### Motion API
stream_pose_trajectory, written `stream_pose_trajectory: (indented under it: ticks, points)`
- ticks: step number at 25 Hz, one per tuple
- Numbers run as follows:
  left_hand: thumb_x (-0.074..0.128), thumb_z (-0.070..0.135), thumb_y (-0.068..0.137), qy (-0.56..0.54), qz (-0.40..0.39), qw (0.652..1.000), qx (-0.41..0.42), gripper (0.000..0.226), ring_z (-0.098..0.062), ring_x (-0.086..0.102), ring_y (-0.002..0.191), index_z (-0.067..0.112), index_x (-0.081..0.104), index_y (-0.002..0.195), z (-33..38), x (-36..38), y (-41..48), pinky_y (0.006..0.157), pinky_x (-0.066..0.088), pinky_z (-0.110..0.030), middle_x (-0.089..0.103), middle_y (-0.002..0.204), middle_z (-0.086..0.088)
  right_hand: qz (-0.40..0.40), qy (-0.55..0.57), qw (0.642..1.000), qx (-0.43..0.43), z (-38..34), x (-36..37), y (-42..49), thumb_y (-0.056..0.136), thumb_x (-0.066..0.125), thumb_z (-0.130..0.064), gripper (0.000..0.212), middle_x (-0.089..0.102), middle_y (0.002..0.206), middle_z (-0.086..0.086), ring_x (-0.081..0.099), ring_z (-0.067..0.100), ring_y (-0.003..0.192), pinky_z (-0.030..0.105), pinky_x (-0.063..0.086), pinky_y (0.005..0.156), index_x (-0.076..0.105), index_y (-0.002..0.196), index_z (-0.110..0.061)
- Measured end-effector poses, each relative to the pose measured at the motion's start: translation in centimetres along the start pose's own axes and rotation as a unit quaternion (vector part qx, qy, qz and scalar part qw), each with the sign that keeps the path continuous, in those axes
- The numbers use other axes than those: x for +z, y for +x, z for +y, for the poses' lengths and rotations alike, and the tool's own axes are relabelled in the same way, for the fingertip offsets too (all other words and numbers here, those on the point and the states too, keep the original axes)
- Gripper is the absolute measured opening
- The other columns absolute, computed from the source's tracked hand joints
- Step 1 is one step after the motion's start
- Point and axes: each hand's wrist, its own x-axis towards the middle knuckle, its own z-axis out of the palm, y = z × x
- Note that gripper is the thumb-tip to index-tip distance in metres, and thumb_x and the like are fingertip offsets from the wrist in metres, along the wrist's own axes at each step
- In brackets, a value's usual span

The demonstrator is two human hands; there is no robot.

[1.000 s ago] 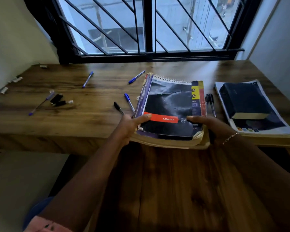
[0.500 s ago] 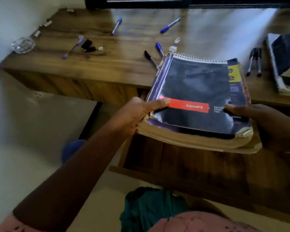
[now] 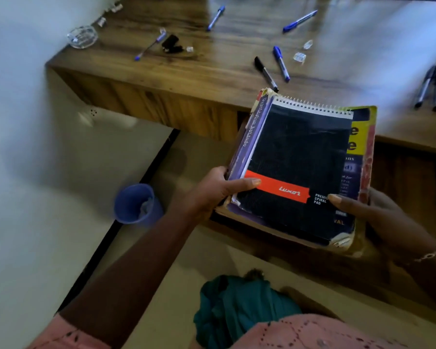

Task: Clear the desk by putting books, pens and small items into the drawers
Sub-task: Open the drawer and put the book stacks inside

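Wooden tabletop [image 3: 186, 71]: dark brown, strongly grained, glossy, washed pale by light at the far right; thick slab with a plain wooden front below. Joined at the left to a smooth pale wall [image 3: 15, 96]. Beige floor [image 3: 48, 222] beneath, crossed by a black strip [image 3: 136, 192].

Scattered on the tabletop: a clear glass dish [image 3: 82, 36] at the left corner; slim blue pens [image 3: 215, 18], well apart; a black pen [image 3: 266, 74] just beside one of them; small clear caps [image 3: 299, 57]; black clips [image 3: 171, 44]; two dark pens [image 3: 431, 88] side by side at the right.

On the floor: a round blue cup [image 3: 136, 205] and a crumpled teal cloth [image 3: 237, 311].

Stack [image 3: 295, 222] held off the tabletop, in front of and below its front edge. Uppermost, a black spiral pad [image 3: 295, 152] with a white wire coil along the far edge and an orange band. Beneath, a thick book [image 3: 363, 147] with a purple spine, a yellow and red cover, frayed curled corners and yellowed pages.

Left hand [image 3: 212, 190] gripping the near left corner, thumb flat on the orange band, other fingers hidden underneath. Right hand [image 3: 388, 217], with a chain bracelet [image 3: 431, 255], gripping the near right side likewise, thumb on the cover. Pink dotted sleeve [image 3: 312, 333] at the bottom.
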Motion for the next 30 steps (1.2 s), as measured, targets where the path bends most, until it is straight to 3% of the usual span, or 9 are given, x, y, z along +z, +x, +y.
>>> stream_pose_trajectory:
  ticks: [5,8,12,15,17,19,21,27,30]
  points:
    - [0.071,0.013,0.078,-0.029,0.027,0.999,-0.020,0.037,-0.019,0.068,0.090,0.004,0.055,0.111,-1.6,1.4,-2.3,0.072,0.057,-0.022,0.067,0.104,-0.011,-0.010,-0.022,1.000,0.008,1.4,-0.9,-1.2,0.009,0.082,-0.064,0.105,0.065,0.107,0.004,0.064,0.021,0.096,0.035,0.053,0.071,0.055,0.103,-0.026]
    - [0.070,0.015,0.079,-0.037,0.053,0.997,-0.038,0.021,-0.017,0.067,0.072,0.005,0.060,0.095,-2.6,2.2,-3.3,0.058,0.054,-0.021,0.068,0.087,-0.010,-0.034,-0.027,0.999,0.015,2.3,-1.2,-2.2,0.014,0.083,-0.063,0.102,0.067,0.102,0.006,0.067,0.021,0.091,0.032,0.054,0.070,0.057,0.103,-0.020]
    - [0.087,0.039,0.051,-0.004,0.085,0.993,-0.082,0.048,-0.024,0.057,0.071,0.004,0.069,0.079,-2.9,3.1,-2.6,0.062,0.042,-0.029,0.065,0.077,-0.014,-0.029,0.045,0.997,0.053,3.2,-1.7,-1.4,0.071,0.069,-0.024,0.032,0.068,0.093,0.012,0.070,0.013,0.067,0.021,0.055,0.052,0.060,0.098,-0.009]
    - [0.078,0.031,0.072,-0.010,0.105,0.991,-0.082,0.040,-0.009,0.063,0.050,0.001,0.064,0.093,-1.6,3.4,-0.7,0.047,0.048,-0.017,0.068,0.076,-0.007,-0.004,0.056,0.995,0.085,3.4,-2.4,1.6,0.068,0.065,-0.022,0.043,0.071,0.085,0.008,0.070,0.017,0.067,0.028,0.057,0.057,0.059,0.107,-0.004]
    - [0.081,0.037,0.067,0.018,0.122,0.990,-0.075,0.066,-0.006,0.068,0.065,-0.002,0.056,0.114,-0.8,3.2,1.0,0.054,0.052,-0.018,0.066,0.092,-0.008,0.003,0.063,0.993,0.097,3.4,-2.8,3.4,0.073,0.065,-0.023,0.037,0.070,0.080,0.006,0.068,0.018,0.064,0.027,0.057,0.055,0.059,0.105,-0.005]
    - [0.082,0.046,0.061,0.054,0.128,0.987,-0.083,0.095,-0.021,0.063,0.103,-0.003,0.042,0.132,-0.4,3.1,2.5,0.083,0.053,-0.035,0.058,0.121,-0.015,0.006,0.063,0.991,0.115,3.7,-2.9,4.9,0.083,0.060,-0.022,0.020,0.064,0.082,0.006,0.064,0.018,0.062,0.027,0.055,0.052,0.059,0.097,-0.009]
    - [0.077,0.041,0.072,0.091,0.128,0.983,-0.094,0.093,-0.030,0.050,0.121,-0.003,0.031,0.139,0.0,3.2,3.1,0.094,0.044,-0.041,0.045,0.137,-0.018,0.003,0.055,0.990,0.131,4.2,-2.7,5.9,0.087,0.057,-0.022,0.014,0.060,0.082,0.007,0.060,0.020,0.064,0.030,0.053,0.054,0.059,0.090,-0.009]
    - [0.061,0.029,0.089,0.186,0.117,0.966,-0.134,0.057,-0.020,0.050,0.091,-0.005,0.042,0.131,-1.2,3.9,4.0,0.074,0.041,-0.029,0.053,0.105,-0.011,0.044,0.048,0.990,0.126,6.9,-1.5,7.0,0.085,0.062,-0.015,0.011,0.065,0.092,0.012,0.062,0.022,0.074,0.030,0.054,0.053,0.061,0.092,-0.006]
    - [0.056,0.025,0.093,0.185,0.120,0.963,-0.152,0.055,-0.027,0.051,0.111,-0.003,0.036,0.135,-2.3,4.3,3.7,0.086,0.041,-0.032,0.052,0.123,-0.017,0.087,-0.002,0.990,0.115,8.7,-0.7,7.3,0.086,0.063,-0.022,0.029,0.061,0.116,0.021,0.061,0.029,0.094,0.040,0.051,0.076,0.057,0.108,-0.004]
